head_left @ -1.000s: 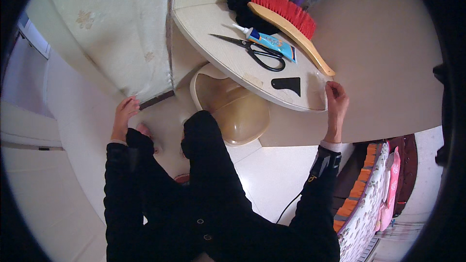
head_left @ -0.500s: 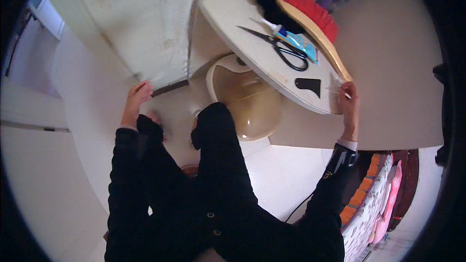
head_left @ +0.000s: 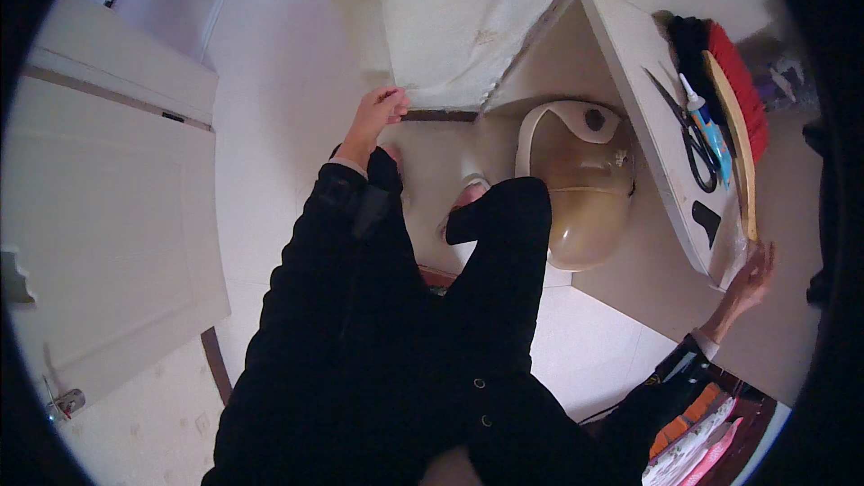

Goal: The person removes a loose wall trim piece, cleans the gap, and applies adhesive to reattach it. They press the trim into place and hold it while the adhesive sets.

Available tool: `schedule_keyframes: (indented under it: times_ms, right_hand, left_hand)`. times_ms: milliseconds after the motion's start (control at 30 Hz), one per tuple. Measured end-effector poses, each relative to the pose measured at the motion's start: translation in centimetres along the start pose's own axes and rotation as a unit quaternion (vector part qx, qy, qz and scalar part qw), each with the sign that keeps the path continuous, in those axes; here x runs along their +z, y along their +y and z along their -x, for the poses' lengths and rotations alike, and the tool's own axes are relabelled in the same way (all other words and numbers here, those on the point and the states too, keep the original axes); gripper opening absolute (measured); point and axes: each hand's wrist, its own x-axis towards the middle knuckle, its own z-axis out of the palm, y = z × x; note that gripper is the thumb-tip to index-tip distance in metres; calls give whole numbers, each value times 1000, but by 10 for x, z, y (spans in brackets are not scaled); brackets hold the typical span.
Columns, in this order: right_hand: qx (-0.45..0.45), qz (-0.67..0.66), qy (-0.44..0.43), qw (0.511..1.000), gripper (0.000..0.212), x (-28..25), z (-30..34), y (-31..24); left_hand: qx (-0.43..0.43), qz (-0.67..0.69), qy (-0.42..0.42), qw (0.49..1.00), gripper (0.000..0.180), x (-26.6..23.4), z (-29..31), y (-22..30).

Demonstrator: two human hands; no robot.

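My left hand (head_left: 376,117) hangs over the floor in front of my left leg, fingers curled together. Anything within them is too small to make out. At the near end of the white corner shelf (head_left: 619,45), my right hand (head_left: 754,274) has its fingers loosely apart beside a piece of clear plastic (head_left: 736,252); whether they touch is unclear. On the shelf lie black-handled scissors (head_left: 695,148), a blue tube (head_left: 713,146) with a white nozzle, a small black flat piece (head_left: 706,219) and a red-and-black bristle brush (head_left: 742,139) with a wooden handle.
Below the shelf stands a beige helmet-like shell (head_left: 589,207) with a tinted visor. A white door (head_left: 117,207) is at the left, and a pale panel (head_left: 477,27) rises ahead. Folded patterned cloths (head_left: 688,441) lie at the lower right. A clear plastic bag (head_left: 787,81) sits behind the brush.
My view has swung left, so the shelf and its things now appear farther right. My left hand's fingers have curled in more. My right hand's fingers have loosened at the shelf end.
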Motion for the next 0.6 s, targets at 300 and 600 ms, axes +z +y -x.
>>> schedule_keyframes:
  times_ms: [300,600]
  right_hand:
    - [-286,-270,-175,903,25,62,75,-285]
    - [-62,-193,-450,870,56,300,190,-432]
  left_hand:
    - [22,34,78,996,31,-13,5,3]
    - [-9,-40,54,998,33,-18,10,3]
